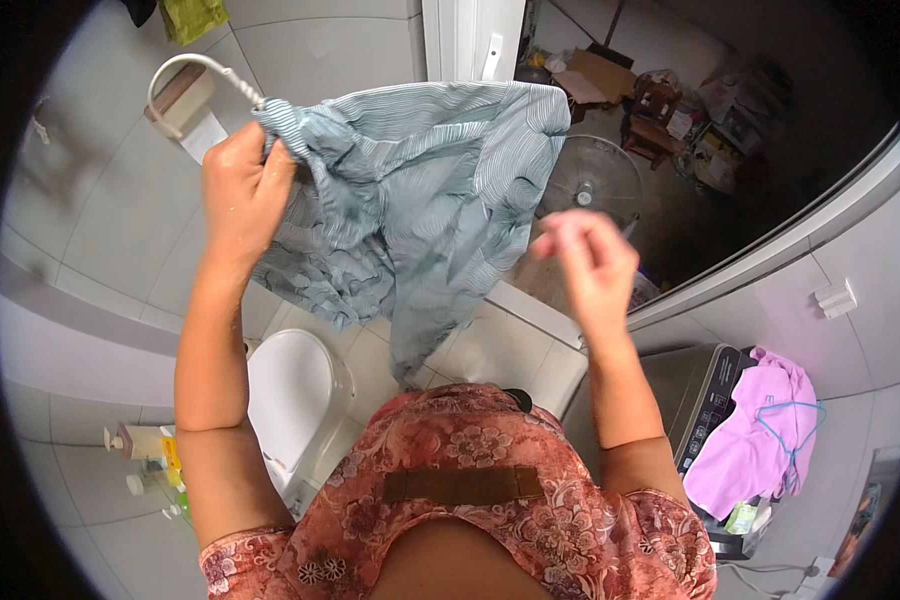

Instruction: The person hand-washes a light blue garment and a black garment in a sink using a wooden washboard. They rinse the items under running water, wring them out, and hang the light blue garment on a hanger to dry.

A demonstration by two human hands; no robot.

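Note:
My left hand (240, 195), wet on its back, grips a blue-green and white striped garment (450, 187) by its gathered upper left edge. A white hook with a twisted neck (195, 64), apparently a clothes hanger's, comes out of the cloth just above my fingers. The rest of that hanger is hidden in the fabric. The garment spreads out to the right and hangs in folds over the floor. My right hand (594, 262) is at the garment's right edge, blurred, its fingers loosely bent with nothing visible in them.
A white toilet (292, 397) stands below left, near pump bottles (146, 442). On the right, a pink garment with a blue hanger (757, 427) lies on a washing machine (709, 405). Beyond the doorway are a fan (585, 195) and cardboard (596, 75). A paper holder (187, 105) hangs on the tiled wall.

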